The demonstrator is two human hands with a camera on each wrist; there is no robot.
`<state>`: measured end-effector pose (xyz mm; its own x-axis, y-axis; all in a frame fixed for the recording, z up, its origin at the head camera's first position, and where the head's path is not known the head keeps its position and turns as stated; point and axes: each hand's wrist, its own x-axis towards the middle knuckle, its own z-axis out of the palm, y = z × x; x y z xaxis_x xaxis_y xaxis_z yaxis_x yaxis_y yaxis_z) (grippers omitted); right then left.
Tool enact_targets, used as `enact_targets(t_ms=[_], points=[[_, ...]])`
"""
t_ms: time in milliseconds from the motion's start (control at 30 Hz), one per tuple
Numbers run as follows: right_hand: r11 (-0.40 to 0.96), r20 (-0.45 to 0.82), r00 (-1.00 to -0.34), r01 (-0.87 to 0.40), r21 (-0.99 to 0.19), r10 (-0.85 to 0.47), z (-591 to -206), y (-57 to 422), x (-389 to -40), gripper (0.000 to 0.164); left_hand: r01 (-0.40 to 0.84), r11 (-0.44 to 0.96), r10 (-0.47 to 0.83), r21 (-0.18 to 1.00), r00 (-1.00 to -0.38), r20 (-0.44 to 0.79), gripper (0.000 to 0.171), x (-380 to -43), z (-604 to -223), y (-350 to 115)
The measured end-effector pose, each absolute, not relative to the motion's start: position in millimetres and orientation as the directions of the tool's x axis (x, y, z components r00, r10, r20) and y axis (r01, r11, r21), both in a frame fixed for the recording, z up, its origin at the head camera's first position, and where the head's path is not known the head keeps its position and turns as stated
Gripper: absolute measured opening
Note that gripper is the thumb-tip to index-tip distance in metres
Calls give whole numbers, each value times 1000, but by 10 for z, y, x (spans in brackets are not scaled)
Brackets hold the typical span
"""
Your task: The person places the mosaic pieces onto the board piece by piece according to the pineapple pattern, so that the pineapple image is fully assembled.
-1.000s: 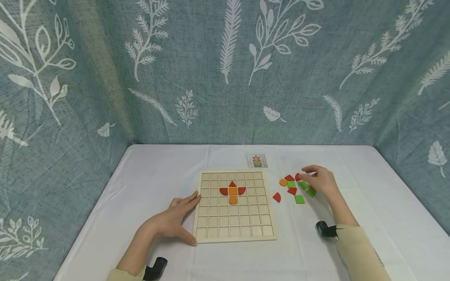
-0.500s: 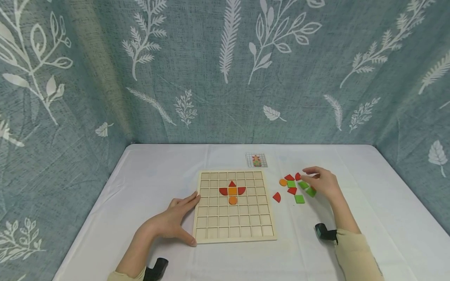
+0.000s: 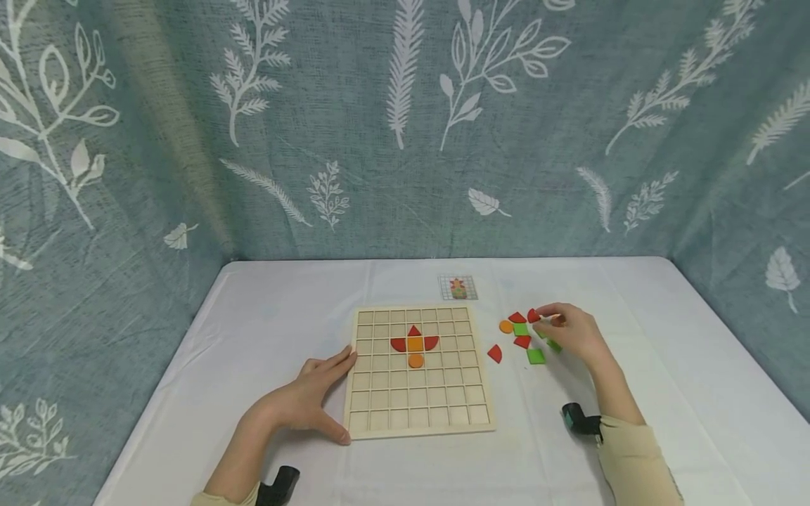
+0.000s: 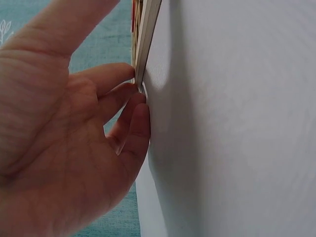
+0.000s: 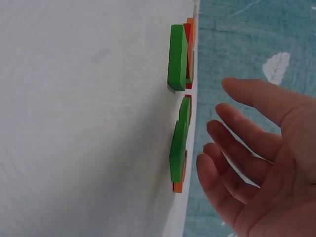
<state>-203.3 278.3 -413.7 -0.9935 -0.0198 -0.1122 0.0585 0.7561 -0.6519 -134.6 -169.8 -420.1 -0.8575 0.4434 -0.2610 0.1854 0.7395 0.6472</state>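
A wooden grid board point(image 3: 380, 400) lies in the middle of the table. My left hand point(image 3: 304, 404) rests along its left edge, fingers and thumb spread; in the left wrist view the fingertips point(image 4: 129, 71) touch the board's side. On the grid sit a red triangle point(image 3: 414, 331), an orange square point(image 3: 415, 344) between two red rounded pieces, and an orange circle point(image 3: 415, 360). My right hand point(image 3: 576, 336) hovers over loose tiles right of the board. Its fingers stay apart with nothing between them in the right wrist view, beside a green tile point(image 5: 178, 150).
Loose tiles include an orange circle point(image 3: 506, 327), a green square point(image 3: 536, 356) and a red quarter circle point(image 3: 495, 353). Behind the board lies a small pattern card point(image 3: 458, 287). A leaf-printed curtain point(image 3: 354, 140) stands behind the white-covered table.
My right hand has shifted slightly left and now covers more of the green tiles. The head view has moved a little. My left hand stays at the board's edge.
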Motion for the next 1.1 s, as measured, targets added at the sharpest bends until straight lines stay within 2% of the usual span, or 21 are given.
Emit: enact_targets(t_ms=[267, 533, 933, 1100], points=[[816, -150, -985, 20, -578, -82, -4138, 2679, -2016, 27, 183, 739, 442, 648, -858, -263, 126, -1344, -4186, -1698], [833, -158, -981, -6, -553, -111, -4160, 2579, -1976, 18, 201, 733, 458, 650, -852, -254, 125, -1341, -4188, -1711], [863, -175, -982, 24, -504, -75, -4165, 2557, -1983, 26, 187, 734, 446, 653, -858, -256, 126, -1336, -4188, -1708], [872, -169, -979, -18, -489, -115, -4158, 2563, -1987, 29, 195, 731, 453, 654, -855, -251, 126, -1333, -4189, -1712]])
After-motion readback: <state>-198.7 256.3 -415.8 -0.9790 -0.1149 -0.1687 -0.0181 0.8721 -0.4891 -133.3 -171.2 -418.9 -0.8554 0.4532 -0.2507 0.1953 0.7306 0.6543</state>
